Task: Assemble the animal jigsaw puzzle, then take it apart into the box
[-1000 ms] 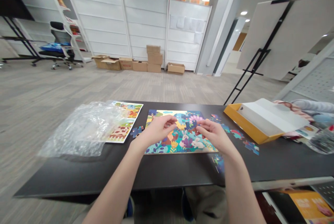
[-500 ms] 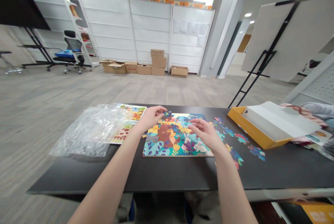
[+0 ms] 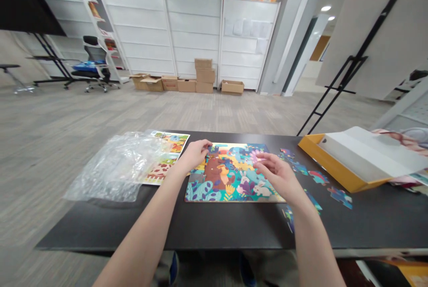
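A colourful animal jigsaw puzzle (image 3: pixel 230 175), with a bear and rabbits on it, lies mostly assembled on the black table. My left hand (image 3: pixel 195 155) is at its upper left corner, thumb and fingers closed around the edge of a dark blue puzzle piece (image 3: pixel 214 149). The fingertips partly cover that piece. Over the right part of the puzzle hovers my right hand (image 3: pixel 277 173), its fingers curved and apart with nothing visible in them. A pink patch of the picture (image 3: pixel 256 156) shows just beyond those fingertips.
Loose puzzle pieces (image 3: pixel 339 197) are scattered right of the puzzle. Farther right stands an open yellow box (image 3: pixel 329 166) with a white lining. On the left, crumpled clear plastic (image 3: pixel 113 166) partly covers printed picture sheets (image 3: pixel 162 168). The table's front edge (image 3: pixel 187 247) is near me.
My left hand has shifted slightly, and the dark blue piece now lies lower at the puzzle's upper left. My right hand has moved a little right. The view has shifted slightly.
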A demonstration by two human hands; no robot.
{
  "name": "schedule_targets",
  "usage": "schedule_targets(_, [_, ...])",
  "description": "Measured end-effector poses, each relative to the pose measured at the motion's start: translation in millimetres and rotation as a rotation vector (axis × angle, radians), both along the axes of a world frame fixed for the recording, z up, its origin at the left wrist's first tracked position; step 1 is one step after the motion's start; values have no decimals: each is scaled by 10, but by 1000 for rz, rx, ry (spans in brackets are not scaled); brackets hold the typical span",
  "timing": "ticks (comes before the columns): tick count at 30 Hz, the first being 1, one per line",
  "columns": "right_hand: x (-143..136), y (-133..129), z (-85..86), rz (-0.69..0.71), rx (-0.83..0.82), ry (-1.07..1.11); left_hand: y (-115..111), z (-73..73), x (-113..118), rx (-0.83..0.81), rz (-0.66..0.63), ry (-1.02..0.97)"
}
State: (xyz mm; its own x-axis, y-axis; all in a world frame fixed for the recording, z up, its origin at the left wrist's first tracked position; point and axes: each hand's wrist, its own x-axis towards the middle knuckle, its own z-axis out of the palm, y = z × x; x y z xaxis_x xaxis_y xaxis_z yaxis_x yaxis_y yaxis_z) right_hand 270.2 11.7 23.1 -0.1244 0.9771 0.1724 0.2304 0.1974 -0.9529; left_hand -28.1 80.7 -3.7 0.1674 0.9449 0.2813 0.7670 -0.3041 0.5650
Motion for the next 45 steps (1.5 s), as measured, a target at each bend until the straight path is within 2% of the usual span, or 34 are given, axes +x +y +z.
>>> schedule_targets(6, [-6, 2, -1, 3, 14, 2, -9, -26, 4, -55, 0, 9])
schedule_targets(16, [3, 36, -65, 19, 21, -29, -24, -6, 18, -39, 13, 138])
schedule_targets(23, [25, 20, -16, 10, 27, -10, 17, -77, 3, 15, -104, 179])
schedule_targets(26, [202, -12, 78, -78, 49, 9, 22, -71, 0, 20, -136, 173])
schedule_targets(30, [580, -66, 167, -361, 132, 7, -2, -41, 2, 32, -161, 185])
schedule_targets(33, [848, -93, 136, -543, 157, -66, -31, -32, -4, 37, -169, 194])
schedule_targets(35, [994, -109, 80, -626, 146, -193, -49, -31, -13, 36, -164, 211])
schedule_targets(37, [1116, -136, 26, -656, 99, -349, -62, -29, -21, 33, -164, 232])
schedule_targets(39, [1216, -179, -7, -618, 23, -470, -70, -25, -25, 28, -170, 246])
schedule_targets(41, [1292, -228, -17, -562, -33, -528, -70, -23, -25, 23, -175, 258])
schedule_targets(45, [1360, -278, -26, -542, -46, -600, -52, -29, -43, 34, -173, 250])
